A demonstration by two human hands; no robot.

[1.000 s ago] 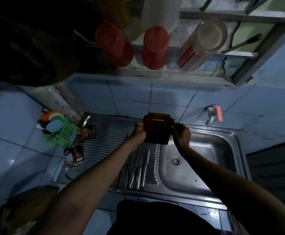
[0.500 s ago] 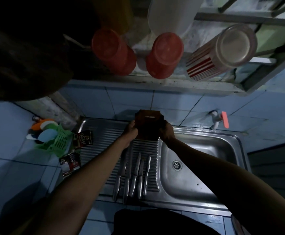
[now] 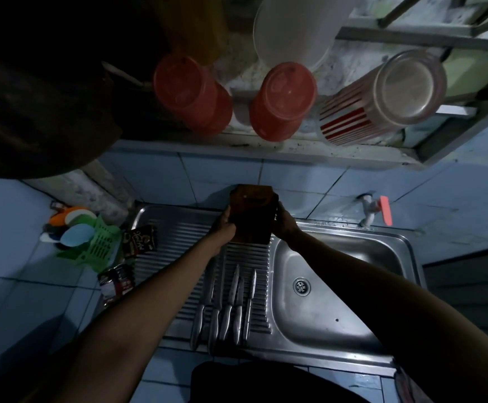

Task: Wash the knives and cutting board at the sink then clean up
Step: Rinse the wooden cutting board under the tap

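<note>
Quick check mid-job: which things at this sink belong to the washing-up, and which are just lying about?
Job:
- cutting board, gripped by left hand and right hand
- knives on the drainboard
- sink
- tap

Lying about:
- green basket
- sachets
- red cups
- striped glass
</note>
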